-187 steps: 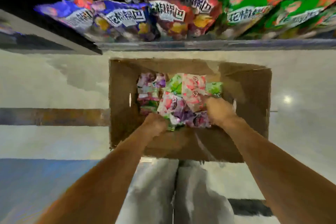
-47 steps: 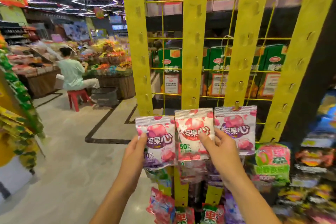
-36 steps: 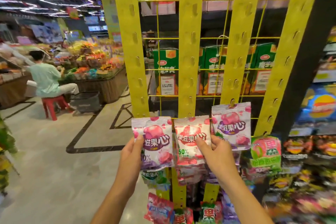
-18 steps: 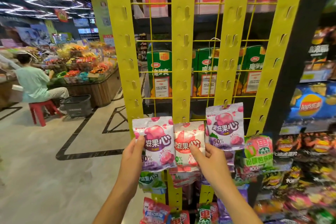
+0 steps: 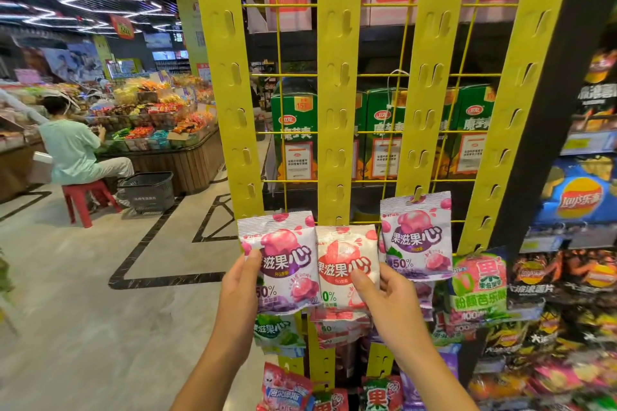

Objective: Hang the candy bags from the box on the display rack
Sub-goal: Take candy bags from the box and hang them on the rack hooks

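Inside a supermarket, with a pale floor (image 5: 83, 294) crossed by dark lines. At far left, a person in a light green shirt (image 5: 71, 147) seated on a red stool (image 5: 86, 197), next to a dark shopping basket (image 5: 147, 192) and a wooden counter (image 5: 187, 160) full of colourful goods. Straight ahead, the display rack (image 5: 377, 132): a yellow wire grid carrying four yellow hanging strips, with green boxes (image 5: 293, 130) behind. At right, a shelf with chip bags (image 5: 581, 197).

Low in front of the rack, three white-and-purple candy bags side by side. Left bag (image 5: 283, 260) gripped at its left edge by the left hand (image 5: 238, 287), thumb on the front face, other fingers hidden behind, near the lower part of the first strip (image 5: 230, 93). Middle bag (image 5: 347, 264) pinched by the right hand (image 5: 387, 294), thumb on the front, held up before the second strip (image 5: 337, 93); not possible to tell if caught on a hook. Right bag (image 5: 417, 233) hanging by its top hole from a hook of the third strip (image 5: 430, 93), just beside the right hand. Green bag (image 5: 479, 287) hanging on the fourth strip (image 5: 521, 110). Below the hands, more bags (image 5: 277, 330) on the lower hooks.
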